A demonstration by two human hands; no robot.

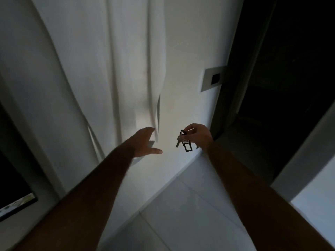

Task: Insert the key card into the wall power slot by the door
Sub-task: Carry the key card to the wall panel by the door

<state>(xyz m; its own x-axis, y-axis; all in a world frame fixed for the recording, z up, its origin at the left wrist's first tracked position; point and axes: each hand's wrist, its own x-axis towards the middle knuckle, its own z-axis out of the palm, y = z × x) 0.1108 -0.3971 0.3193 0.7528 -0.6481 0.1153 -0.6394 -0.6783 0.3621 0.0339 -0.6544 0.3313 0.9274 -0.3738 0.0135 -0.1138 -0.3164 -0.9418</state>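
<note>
My right hand (198,134) pinches a key ring from which a metal key and a dark rectangular key tag (184,142) hang down. The hand is low on the white wall, well below the grey wall plate with a dark slot (213,78), which sits close to the dark door opening. My left hand (145,143) is stretched forward with its fingers spread, holding nothing, its fingertips near the hem of a white curtain (126,69). The room is dim. No flat card is visible.
A dark doorway (281,69) with its frame lies right of the wall plate. Pale floor tiles (181,214) run along the base of the wall. At the left edge is a dark window or screen (12,187). A white panel edge (317,178) stands at the right.
</note>
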